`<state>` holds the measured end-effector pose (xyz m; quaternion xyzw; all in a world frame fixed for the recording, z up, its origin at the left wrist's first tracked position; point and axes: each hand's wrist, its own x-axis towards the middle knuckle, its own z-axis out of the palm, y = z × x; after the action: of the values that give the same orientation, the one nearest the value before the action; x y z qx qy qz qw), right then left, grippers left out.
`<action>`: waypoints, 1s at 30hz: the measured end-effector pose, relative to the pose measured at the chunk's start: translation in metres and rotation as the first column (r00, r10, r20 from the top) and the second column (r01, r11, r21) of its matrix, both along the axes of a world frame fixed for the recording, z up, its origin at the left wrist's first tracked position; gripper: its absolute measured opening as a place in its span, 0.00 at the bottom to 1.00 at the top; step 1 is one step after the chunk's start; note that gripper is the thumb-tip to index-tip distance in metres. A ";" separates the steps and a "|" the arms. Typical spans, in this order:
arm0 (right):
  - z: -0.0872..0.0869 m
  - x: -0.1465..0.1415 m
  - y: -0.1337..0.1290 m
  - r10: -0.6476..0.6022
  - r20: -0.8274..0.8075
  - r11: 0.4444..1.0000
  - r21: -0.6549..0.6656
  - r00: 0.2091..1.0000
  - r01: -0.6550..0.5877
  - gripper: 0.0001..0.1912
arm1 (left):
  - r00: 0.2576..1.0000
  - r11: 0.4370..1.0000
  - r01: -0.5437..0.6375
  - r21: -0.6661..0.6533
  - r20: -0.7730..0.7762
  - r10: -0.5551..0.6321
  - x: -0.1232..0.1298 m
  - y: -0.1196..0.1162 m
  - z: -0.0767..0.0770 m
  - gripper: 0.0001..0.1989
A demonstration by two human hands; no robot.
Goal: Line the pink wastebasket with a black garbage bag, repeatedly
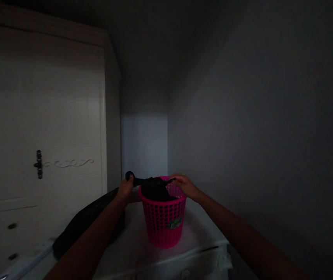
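A pink perforated basket [164, 225] stands upright on a white cabinet top. Black material [156, 192], like a thin bag or cloth, hangs inside its upper part and stretches across the opening. My left hand [126, 187] is closed on a bunched end of it, left of the rim. At the right side of the rim, my right hand [184, 184] pinches the other end of the black material. A larger dark bag [89, 217] lies on the left, partly behind my left forearm.
The white cabinet top [125, 249] has a drawer front below its near edge. A tall white wardrobe [67, 109] with a dark handle [39, 164] stands at the left. A grey wall [242, 116] rises along the right side.
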<state>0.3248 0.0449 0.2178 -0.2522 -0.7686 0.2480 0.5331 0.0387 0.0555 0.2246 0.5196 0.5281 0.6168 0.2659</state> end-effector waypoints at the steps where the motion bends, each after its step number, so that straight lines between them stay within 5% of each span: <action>1: -0.003 0.009 0.001 -0.001 0.031 0.999 -0.033 1.000 0.002 0.12 | 0.999 0.999 -0.042 -0.016 -0.025 0.042 -0.005 -0.001 -0.003 0.19; 6: 0.004 0.023 0.002 0.000 0.076 0.983 -0.182 0.997 0.014 0.12 | 0.984 0.992 -0.122 0.027 -0.125 0.125 -0.006 -0.012 -0.009 0.11; 10: 0.025 0.001 0.004 -0.028 0.072 0.976 -0.215 0.997 0.043 0.26 | 0.846 0.903 -0.220 0.369 -0.389 0.365 0.009 -0.043 -0.001 0.28; 13: 0.026 -0.025 0.012 0.077 0.347 0.971 -0.237 0.935 0.008 0.29 | 0.640 0.818 0.069 0.570 -0.655 0.402 0.026 -0.075 0.001 0.19; 16: 0.018 -0.050 0.024 0.140 0.560 0.978 -0.208 0.817 -0.025 0.13 | 0.371 0.820 0.416 0.393 -0.897 0.242 0.045 -0.097 -0.007 0.14; 18: 0.018 -0.061 0.032 0.033 0.584 0.993 -0.114 0.811 0.041 0.07 | 0.283 0.834 0.452 0.316 -0.938 0.202 0.055 -0.101 -0.015 0.13; 22: 0.044 -0.059 0.041 -0.291 0.245 0.956 0.031 0.925 0.293 0.11 | 0.228 0.885 0.392 0.249 -0.959 0.169 0.065 -0.095 -0.027 0.14; 24: 0.067 -0.044 0.042 -0.420 -0.010 0.908 0.007 0.908 0.420 0.15 | 0.151 0.909 0.365 0.198 -0.977 0.152 0.066 -0.091 -0.029 0.14; 26: 0.091 -0.023 0.041 -0.528 -0.225 0.845 -0.041 0.819 0.533 0.18 | 0.120 0.922 0.344 0.179 -0.982 0.146 0.066 -0.088 -0.029 0.14; 30: 0.131 0.031 0.031 -0.657 -0.484 0.680 -0.052 0.577 0.731 0.19 | 0.204 0.929 0.325 0.179 -0.972 0.116 0.062 -0.084 -0.028 0.15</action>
<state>0.3559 0.0759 0.3493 -0.4242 -0.4724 0.0116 0.7725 0.1002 -0.0288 0.1969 0.8627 0.4215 0.2146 -0.1788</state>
